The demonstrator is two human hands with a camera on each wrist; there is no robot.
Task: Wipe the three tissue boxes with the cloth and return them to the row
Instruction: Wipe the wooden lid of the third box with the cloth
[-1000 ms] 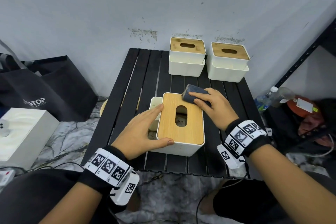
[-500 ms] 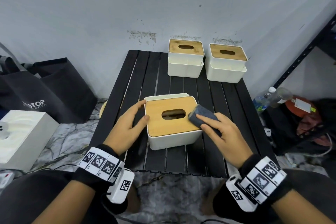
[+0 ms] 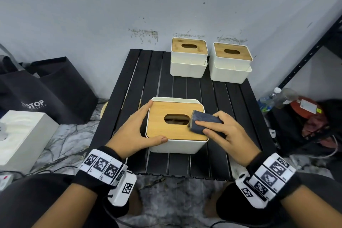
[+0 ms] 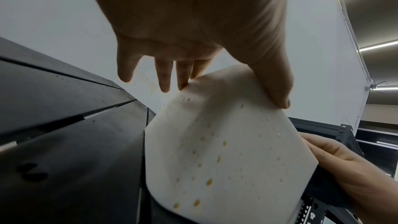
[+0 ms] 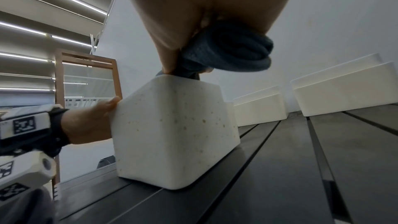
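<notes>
— How are your hands set?

— Your left hand [image 3: 136, 131] braces the near tissue box [image 3: 176, 143] from its left side: fingers straight along the left wall, thumb stretched across the front edge of the bamboo lid [image 3: 166, 129]. The left wrist view shows those fingers splayed and relaxed against the white wall, nothing gripped. Your right hand [image 3: 224, 133] holds the folded dark cloth [image 3: 205, 122], fingers curled over it, pressing it onto the right part of the lid, its edge right at the oval slot [image 3: 176, 119].

— Where does that box stand?

— Near the front edge of the tabletop [image 3: 218, 155], about midway across, flat on the black slats. Its white walls carry small tan speckles, clear in both wrist views.

— And the other two?

— Side by side at the back right corner of the tabletop: one box [image 3: 188, 57] on the left, the other [image 3: 231, 62] just beside it, against the stained grey wall [image 3: 129, 5].

— Around the table?

— A black bag [image 3: 50, 90] and a white box [image 3: 24, 135] on the marbled floor to your left; black shelving [image 3: 303, 65], a plastic bottle [image 3: 268, 100] and a red object to your right.
</notes>
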